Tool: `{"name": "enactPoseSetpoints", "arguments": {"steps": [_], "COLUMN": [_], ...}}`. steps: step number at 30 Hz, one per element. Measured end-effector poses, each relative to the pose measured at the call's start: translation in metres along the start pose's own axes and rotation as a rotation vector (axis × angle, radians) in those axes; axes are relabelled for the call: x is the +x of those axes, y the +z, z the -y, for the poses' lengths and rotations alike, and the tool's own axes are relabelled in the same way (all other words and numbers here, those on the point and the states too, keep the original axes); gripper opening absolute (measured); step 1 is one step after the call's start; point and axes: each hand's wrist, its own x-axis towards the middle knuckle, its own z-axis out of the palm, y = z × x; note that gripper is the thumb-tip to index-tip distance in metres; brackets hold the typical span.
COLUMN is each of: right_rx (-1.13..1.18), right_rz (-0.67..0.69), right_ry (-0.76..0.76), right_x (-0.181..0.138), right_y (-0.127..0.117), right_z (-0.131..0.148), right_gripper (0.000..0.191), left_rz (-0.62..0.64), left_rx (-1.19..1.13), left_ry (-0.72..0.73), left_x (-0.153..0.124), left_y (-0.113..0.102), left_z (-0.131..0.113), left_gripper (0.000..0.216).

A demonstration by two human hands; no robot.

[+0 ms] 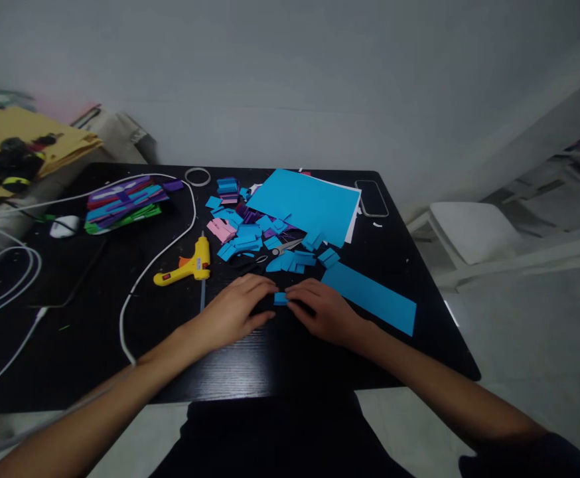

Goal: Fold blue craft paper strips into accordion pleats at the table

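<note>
My left hand (237,307) and my right hand (322,309) rest on the black table (95,332), fingertips meeting over a small blue paper piece (281,298). Both hands press it flat with curled fingers pinched on its ends. A long blue paper strip (369,297) lies just right of my right hand. Beyond the hands sits a pile of small blue, pink and purple paper pieces (255,236), with scissors (265,255) among them.
A yellow glue gun (185,267) lies left of the hands, its white cord (155,255) looping across the table. A large blue sheet (304,202), a phone (371,198), a tape ring (197,176) and stacked coloured paper (123,202) lie farther back. A white chair (469,232) stands at the right.
</note>
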Motion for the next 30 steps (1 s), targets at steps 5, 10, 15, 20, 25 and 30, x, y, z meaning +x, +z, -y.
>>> {"name": "enactPoseSetpoints", "arguments": {"steps": [5,10,15,20,25,30], "right_rx": [0.072,0.325,0.674,0.771,0.81,0.749], "right_rz": [0.012,-0.085,-0.07,-0.081,-0.079,-0.042], "right_ry": [0.052,0.313,0.52,0.566,0.6,0.613], "right_x": [0.012,0.022,0.022,0.02,0.022,0.022], "right_y": [-0.001,0.0,0.009,0.012,0.011,0.01], "right_z": [-0.005,0.0,0.001,-0.002,-0.001,-0.001], "right_gripper": [0.013,0.016,0.02,0.02,0.02,0.021], "left_rz": [0.038,-0.114,-0.256,-0.27,-0.201,-0.187], "left_rx": [0.03,-0.226,-0.444,-0.562,-0.588,-0.579], "left_ry": [0.069,-0.091,-0.308,-0.342,-0.358,-0.368], "left_x": [0.022,0.023,0.012,0.01,0.012,0.01], "left_y": [-0.006,-0.006,0.005,0.018,0.021,0.02], "left_z": [0.004,0.001,0.003,0.004,0.004,0.004], "left_gripper": [0.012,0.012,0.02,0.023,0.026,0.028]}}
